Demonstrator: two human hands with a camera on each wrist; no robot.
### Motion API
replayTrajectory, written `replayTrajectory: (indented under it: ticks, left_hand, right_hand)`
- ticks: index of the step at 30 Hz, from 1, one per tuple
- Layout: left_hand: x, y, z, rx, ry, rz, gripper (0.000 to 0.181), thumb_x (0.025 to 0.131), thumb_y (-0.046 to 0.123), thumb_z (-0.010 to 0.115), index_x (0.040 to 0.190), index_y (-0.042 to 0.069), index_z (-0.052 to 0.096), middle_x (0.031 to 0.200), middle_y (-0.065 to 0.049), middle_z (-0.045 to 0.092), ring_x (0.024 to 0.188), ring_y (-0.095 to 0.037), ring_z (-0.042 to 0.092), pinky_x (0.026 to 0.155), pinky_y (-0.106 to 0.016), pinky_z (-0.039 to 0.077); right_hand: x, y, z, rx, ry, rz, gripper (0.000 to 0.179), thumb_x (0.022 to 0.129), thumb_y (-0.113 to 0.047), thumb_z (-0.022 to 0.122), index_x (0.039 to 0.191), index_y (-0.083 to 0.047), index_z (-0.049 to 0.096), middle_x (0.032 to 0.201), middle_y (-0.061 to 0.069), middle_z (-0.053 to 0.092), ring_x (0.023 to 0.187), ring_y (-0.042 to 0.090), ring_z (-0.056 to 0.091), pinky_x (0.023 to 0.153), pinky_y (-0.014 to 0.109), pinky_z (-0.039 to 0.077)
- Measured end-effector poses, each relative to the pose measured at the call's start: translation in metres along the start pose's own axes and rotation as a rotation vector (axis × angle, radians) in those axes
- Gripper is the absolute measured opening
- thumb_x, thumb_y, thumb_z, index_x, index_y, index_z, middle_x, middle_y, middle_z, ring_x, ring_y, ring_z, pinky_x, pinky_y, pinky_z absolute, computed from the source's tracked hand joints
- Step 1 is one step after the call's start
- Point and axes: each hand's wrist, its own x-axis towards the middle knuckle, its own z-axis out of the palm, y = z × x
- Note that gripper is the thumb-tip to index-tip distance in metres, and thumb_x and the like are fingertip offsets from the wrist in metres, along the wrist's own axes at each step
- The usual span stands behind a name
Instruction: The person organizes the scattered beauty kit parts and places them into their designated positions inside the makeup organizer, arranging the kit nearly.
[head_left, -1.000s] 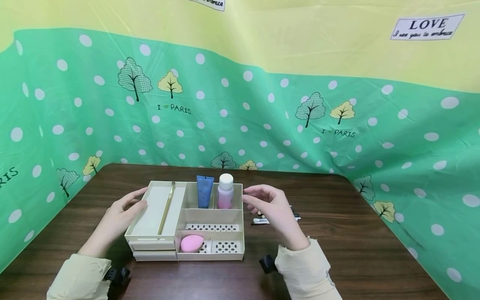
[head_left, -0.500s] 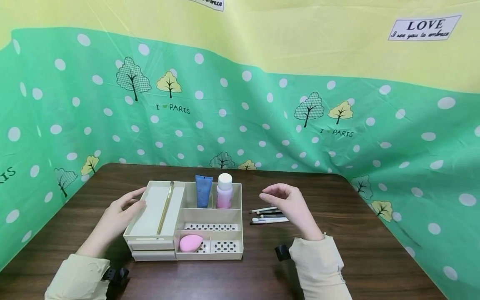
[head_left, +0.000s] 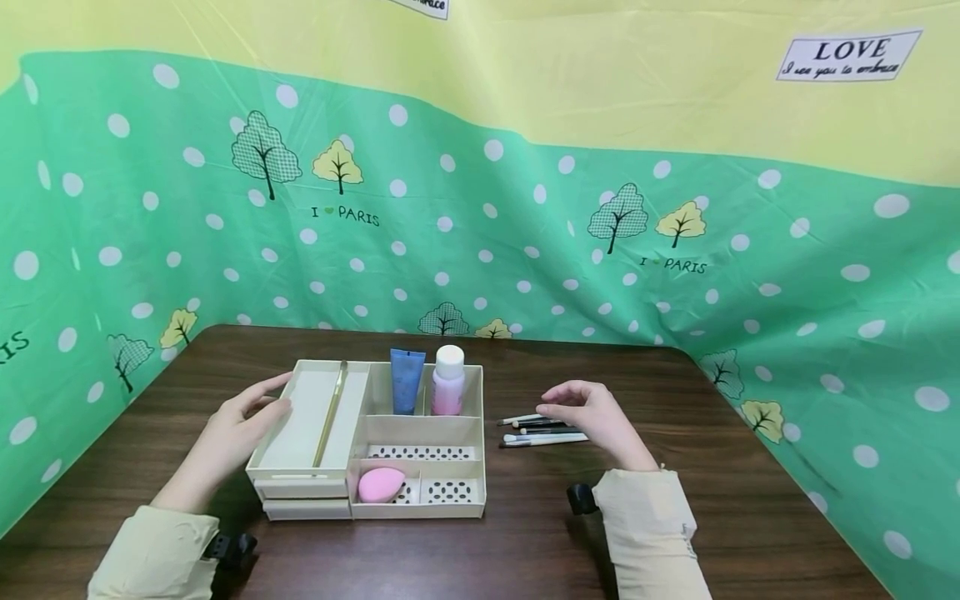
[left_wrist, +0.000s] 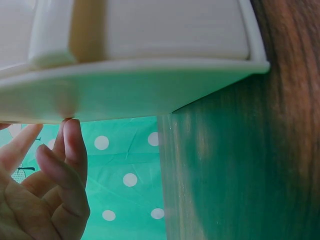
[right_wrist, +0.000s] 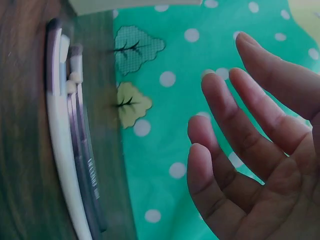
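A cream cosmetics organizer (head_left: 427,431) stands in the head view, with drawers on its left part. My left hand (head_left: 238,432) touches its left side with loosely bent fingers; in the left wrist view the fingertips (left_wrist: 75,131) meet the wall of the organizer. To the right of the organizer lies a bunch of several makeup brushes (head_left: 551,439) with white and black handles. Just above them hovers my right hand (head_left: 603,425), thumb and fingers apart. The right wrist view has the brushes (right_wrist: 60,135) on the table, separate from the fingers, which hold nothing.
Inside the organizer stand a blue tube (head_left: 407,383) and a pink bottle (head_left: 448,387) with a white cap; a pink makeup sponge (head_left: 381,485) lies in a front compartment. A gold stick (head_left: 330,417) rests on the drawer top. A green dotted curtain (head_left: 525,242) surrounds the dark table.
My right hand has moved from the organizer's right edge to the right, then lowered over the brushes, uncovering more of them. The left hand has stayed at the organizer's left side.
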Motion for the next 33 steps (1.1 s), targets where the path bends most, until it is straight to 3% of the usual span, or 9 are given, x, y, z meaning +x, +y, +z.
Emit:
replayTrajectory:
  ticks: [8, 19, 33]
  left_hand:
    - [0.0, 0.0, 0.0, -0.003, -0.001, -0.004, 0.056, 0.103, 0.036, 0.05, 0.152, 0.011, 0.041, 0.13, -0.029, 0.057, 0.117, -0.04, 0.055, 0.083, -0.036, 0.045]
    - [0.0, -0.001, 0.0, 0.001, 0.008, 0.006, 0.055, 0.103, 0.036, 0.05, 0.151, 0.011, 0.042, 0.128, -0.029, 0.059, 0.115, -0.039, 0.056, 0.082, -0.035, 0.045]
    - [0.0, -0.002, 0.0, 0.001, 0.004, 0.004, 0.055, 0.103, 0.036, 0.051, 0.151, 0.011, 0.042, 0.129, -0.029, 0.058, 0.116, -0.039, 0.055, 0.083, -0.036, 0.045]
  right_hand:
    - [0.005, 0.017, 0.0, -0.079, -0.029, 0.057, 0.027, 0.085, -0.02, 0.078, 0.103, 0.0, 0.073, 0.097, 0.008, 0.07, 0.083, 0.017, 0.055, 0.072, 0.033, 0.046]
    - [0.012, 0.041, 0.007, -0.219, -0.055, 0.039, 0.015, 0.082, -0.012, 0.079, 0.094, -0.002, 0.076, 0.092, 0.006, 0.072, 0.08, 0.014, 0.056, 0.071, 0.029, 0.045]
    - [0.013, 0.049, 0.017, -0.222, -0.095, 0.099, 0.01, 0.079, -0.01, 0.081, 0.087, -0.005, 0.077, 0.08, 0.002, 0.067, 0.06, 0.014, 0.051, 0.059, 0.03, 0.044]
